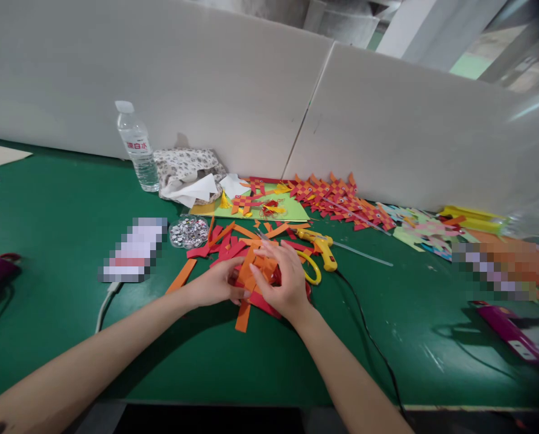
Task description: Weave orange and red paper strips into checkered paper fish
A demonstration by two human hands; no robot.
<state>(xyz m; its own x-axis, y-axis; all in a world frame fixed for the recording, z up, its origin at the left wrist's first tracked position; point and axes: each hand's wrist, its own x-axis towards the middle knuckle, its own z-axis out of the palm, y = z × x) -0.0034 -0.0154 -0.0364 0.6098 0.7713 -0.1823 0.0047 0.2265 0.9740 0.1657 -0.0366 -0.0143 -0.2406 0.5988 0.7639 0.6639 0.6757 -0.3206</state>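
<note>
Orange and red foam or paper strips point(243, 316), partly interlaced, are between my two hands in the middle of the table. My left hand point(219, 280) grips their left side, thumb in front and fingers curled behind. Over the top and right side lies my right hand point(288, 278), its fingers bent around the strips and hiding much of them. Loose red and orange strips point(226, 247) lie just behind my hands. To the right are a yellow glue gun point(324, 248) with a black cord and scissors with a yellow handle point(315, 271).
A dish of googly eyes point(189, 232), a phone point(136, 250) on a cable and a water bottle point(136, 147) are at the left. Finished woven red-orange fish point(337, 199) pile against the grey partition point(251, 90). A purple power strip point(507, 331) sits far right.
</note>
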